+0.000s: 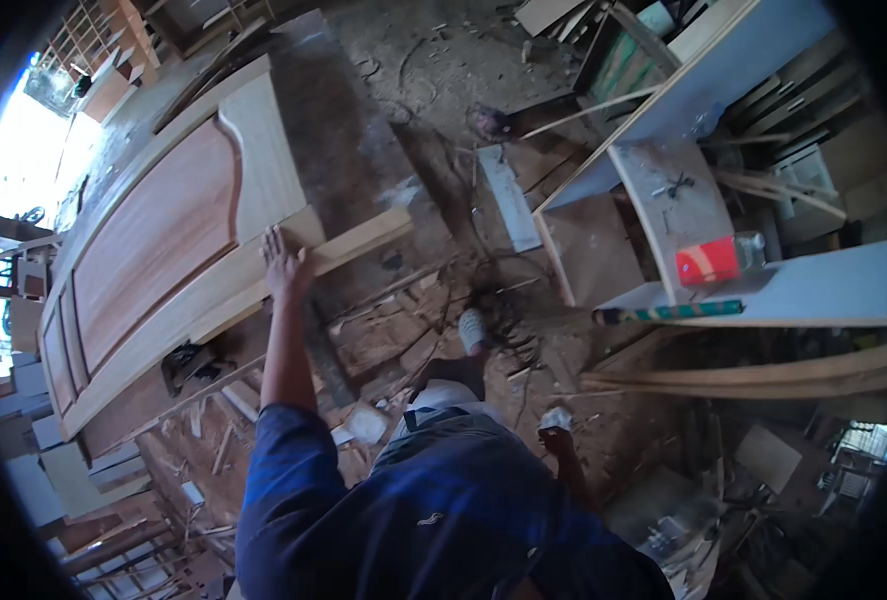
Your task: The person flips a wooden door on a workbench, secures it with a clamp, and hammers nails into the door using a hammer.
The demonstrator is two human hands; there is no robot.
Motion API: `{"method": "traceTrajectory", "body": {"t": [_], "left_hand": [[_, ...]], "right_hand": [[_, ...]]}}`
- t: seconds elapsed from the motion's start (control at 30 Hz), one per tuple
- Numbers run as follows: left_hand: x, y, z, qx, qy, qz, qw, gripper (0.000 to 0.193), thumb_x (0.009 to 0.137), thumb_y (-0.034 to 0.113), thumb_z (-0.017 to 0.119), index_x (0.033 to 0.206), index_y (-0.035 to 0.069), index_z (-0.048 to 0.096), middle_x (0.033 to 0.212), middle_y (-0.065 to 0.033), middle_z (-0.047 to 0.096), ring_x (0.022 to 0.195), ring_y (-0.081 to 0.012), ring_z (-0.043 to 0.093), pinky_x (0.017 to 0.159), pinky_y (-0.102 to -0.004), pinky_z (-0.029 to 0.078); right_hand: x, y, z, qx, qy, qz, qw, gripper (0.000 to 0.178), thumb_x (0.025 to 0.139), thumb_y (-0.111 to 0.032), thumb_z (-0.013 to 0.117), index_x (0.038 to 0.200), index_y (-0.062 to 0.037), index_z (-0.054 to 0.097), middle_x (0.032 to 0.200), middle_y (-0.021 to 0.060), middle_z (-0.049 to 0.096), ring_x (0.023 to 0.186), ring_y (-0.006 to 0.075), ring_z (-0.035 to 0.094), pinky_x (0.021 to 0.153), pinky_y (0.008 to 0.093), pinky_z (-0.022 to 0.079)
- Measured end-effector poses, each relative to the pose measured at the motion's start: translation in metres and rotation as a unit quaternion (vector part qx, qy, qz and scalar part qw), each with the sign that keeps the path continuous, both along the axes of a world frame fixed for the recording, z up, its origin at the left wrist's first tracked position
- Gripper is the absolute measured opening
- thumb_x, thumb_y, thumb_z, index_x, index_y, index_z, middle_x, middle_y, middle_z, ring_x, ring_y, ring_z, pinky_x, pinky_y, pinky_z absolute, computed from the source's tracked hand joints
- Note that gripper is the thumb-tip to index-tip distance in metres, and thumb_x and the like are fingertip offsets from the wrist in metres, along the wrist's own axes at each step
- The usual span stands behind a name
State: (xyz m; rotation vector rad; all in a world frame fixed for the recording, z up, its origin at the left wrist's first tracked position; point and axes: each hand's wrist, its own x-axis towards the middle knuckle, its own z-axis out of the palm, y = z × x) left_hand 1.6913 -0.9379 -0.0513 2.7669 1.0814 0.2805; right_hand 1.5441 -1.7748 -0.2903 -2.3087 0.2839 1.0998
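My left hand lies flat with its fingers stretched out on the near right corner of a wooden door. The door has a pale frame and a reddish inset panel with a curved end. Under that corner, a pale wooden strip sticks out to the right across the dark worktop. Low at my right side, my right hand is closed on a small white crumpled piece. Whether that piece is paper or cloth cannot be made out.
At the right stands a pale open cabinet frame, holding a bottle with a red label and a green tube. Long boards lie below it. Wood scraps and shavings litter the floor around my feet.
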Motion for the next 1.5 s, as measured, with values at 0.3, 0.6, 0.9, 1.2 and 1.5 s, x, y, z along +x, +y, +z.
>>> {"method": "traceTrajectory", "body": {"t": [0.3, 0.6, 0.9, 1.2, 1.5], "left_hand": [[0.013, -0.026, 0.025, -0.054, -0.010, 0.071, 0.996, 0.096, 0.091, 0.035, 0.063, 0.173, 0.007, 0.021, 0.180, -0.0175, 0.022, 0.168, -0.0319, 0.017, 0.138, -0.0477, 0.011], [0.070, -0.038, 0.045, -0.084, -0.019, 0.195, 0.977, 0.088, 0.096, 0.040, 0.067, 0.170, 0.008, 0.032, 0.176, -0.0147, 0.032, 0.166, -0.0309, 0.023, 0.136, -0.0535, 0.013], [0.143, -0.047, 0.038, -0.039, 0.017, 0.403, 0.914, 0.084, 0.101, 0.049, 0.061, 0.166, 0.001, 0.037, 0.173, -0.0202, 0.037, 0.163, -0.0363, 0.029, 0.134, -0.0545, 0.021], [0.209, -0.042, 0.037, -0.080, 0.010, 0.550, 0.831, 0.096, 0.099, 0.059, 0.064, 0.164, -0.006, 0.037, 0.174, -0.0263, 0.033, 0.163, -0.0398, 0.027, 0.135, -0.0455, 0.022], [0.275, 0.014, 0.072, -0.117, -0.036, 0.714, 0.689, 0.091, 0.095, 0.058, 0.070, 0.152, -0.009, 0.051, 0.163, -0.0341, 0.044, 0.154, -0.0452, 0.042, 0.129, -0.0504, 0.033]], "right_hand": [[0.289, 0.050, 0.133, -0.014, -0.135, -0.017, 0.991, 0.028, 0.095, -0.027, 0.075, 0.103, -0.0013, 0.080, 0.088, 0.0156, 0.081, 0.073, 0.0259, 0.077, 0.074, 0.0400, 0.060], [0.553, 0.225, 0.183, 0.061, -0.189, 0.186, 0.962, 0.029, 0.097, -0.024, 0.077, 0.111, 0.0011, 0.079, 0.095, 0.0146, 0.081, 0.086, 0.0198, 0.079, 0.081, 0.0370, 0.061], [0.685, 0.557, 0.225, 0.302, -0.087, 0.461, 0.830, 0.028, 0.100, -0.029, 0.073, 0.117, -0.0074, 0.079, 0.105, 0.0109, 0.081, 0.098, 0.0211, 0.076, 0.090, 0.0381, 0.059], [0.784, 0.758, 0.313, 0.401, -0.037, 0.574, 0.713, 0.034, 0.100, -0.032, 0.073, 0.119, -0.0049, 0.078, 0.107, 0.0157, 0.081, 0.099, 0.0266, 0.079, 0.091, 0.0385, 0.061], [0.911, 0.906, 0.323, 0.420, -0.053, 0.574, 0.701, 0.033, 0.099, -0.028, 0.076, 0.120, -0.0024, 0.077, 0.104, 0.0137, 0.082, 0.097, 0.0210, 0.078, 0.089, 0.0352, 0.061]]}}
